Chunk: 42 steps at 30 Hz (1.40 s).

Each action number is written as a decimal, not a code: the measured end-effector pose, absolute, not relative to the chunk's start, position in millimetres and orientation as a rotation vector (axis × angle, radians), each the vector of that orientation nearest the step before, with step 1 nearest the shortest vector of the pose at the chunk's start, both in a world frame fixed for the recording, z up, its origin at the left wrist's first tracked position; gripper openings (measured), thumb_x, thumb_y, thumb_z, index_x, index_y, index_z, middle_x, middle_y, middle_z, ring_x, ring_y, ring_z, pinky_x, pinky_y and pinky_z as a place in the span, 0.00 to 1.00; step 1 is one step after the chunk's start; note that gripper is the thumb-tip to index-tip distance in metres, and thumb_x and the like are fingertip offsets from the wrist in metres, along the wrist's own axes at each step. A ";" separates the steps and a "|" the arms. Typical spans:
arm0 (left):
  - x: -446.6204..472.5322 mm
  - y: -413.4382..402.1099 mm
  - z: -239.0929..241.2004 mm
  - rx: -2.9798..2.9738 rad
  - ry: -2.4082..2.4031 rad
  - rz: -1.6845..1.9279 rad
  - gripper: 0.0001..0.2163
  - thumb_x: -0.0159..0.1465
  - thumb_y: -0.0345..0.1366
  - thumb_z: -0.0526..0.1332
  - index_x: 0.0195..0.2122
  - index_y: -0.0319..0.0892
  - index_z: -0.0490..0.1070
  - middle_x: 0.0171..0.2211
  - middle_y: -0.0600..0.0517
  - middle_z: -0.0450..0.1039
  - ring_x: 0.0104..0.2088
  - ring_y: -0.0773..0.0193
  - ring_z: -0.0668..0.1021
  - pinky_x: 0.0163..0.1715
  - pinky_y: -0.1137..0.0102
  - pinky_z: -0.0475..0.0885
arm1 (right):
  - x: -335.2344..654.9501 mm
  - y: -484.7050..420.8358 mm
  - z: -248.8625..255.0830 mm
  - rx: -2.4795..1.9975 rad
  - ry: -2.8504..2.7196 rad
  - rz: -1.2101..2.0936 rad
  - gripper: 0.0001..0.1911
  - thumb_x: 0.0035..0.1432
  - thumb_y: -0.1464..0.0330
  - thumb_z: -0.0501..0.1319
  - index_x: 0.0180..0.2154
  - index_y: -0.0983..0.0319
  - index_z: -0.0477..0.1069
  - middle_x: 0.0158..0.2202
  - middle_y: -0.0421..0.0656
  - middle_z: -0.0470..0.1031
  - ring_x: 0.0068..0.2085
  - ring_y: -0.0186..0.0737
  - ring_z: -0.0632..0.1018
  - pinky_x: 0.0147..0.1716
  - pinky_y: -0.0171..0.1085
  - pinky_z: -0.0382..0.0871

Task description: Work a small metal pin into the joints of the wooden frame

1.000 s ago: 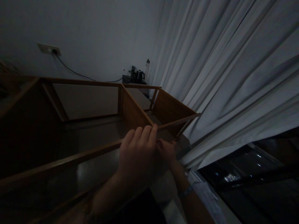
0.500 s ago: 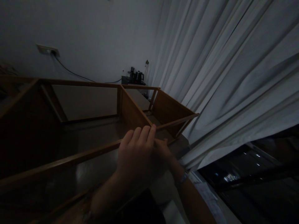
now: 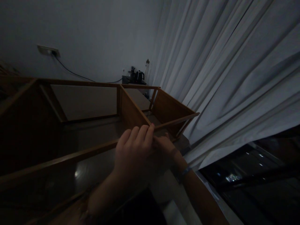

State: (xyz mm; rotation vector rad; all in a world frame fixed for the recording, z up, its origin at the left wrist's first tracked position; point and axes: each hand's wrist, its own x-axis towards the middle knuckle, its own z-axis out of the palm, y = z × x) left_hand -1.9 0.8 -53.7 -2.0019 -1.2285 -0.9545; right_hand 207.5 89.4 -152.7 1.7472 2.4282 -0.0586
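A brown wooden cabinet frame [image 3: 131, 109] lies on the floor in a dim room, its open compartments facing up. My left hand [image 3: 133, 153] rests on the joint where the front rail meets the middle divider [image 3: 138, 109], fingers curled together over the wood. My right hand [image 3: 165, 147] sits just right of it, partly hidden behind the left hand, fingers pinched close at the same joint. What the right fingers hold, if anything, is too dark to make out. A band shows on my right wrist [image 3: 184, 172].
White curtains [image 3: 229, 78] hang at the right, close to the frame's end panel. A wall socket [image 3: 48, 50] with a cable and a small table with a kettle [image 3: 137, 76] stand at the back wall. A dark glossy surface [image 3: 246, 178] lies at lower right.
Both hands stay at the same joint. My right hand has shifted slightly up and right, and the view has drifted a little.
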 end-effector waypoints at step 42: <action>-3.4 -16.5 -42.9 -2.096 -1.283 -0.914 0.19 0.67 0.35 0.59 0.59 0.38 0.68 0.51 0.47 0.77 0.49 0.53 0.75 0.48 0.59 0.64 | 203.6 46.0 -151.1 2.336 3.140 -0.328 0.12 0.63 0.61 0.55 0.35 0.59 0.73 0.25 0.37 0.74 0.28 0.36 0.74 0.44 0.43 0.57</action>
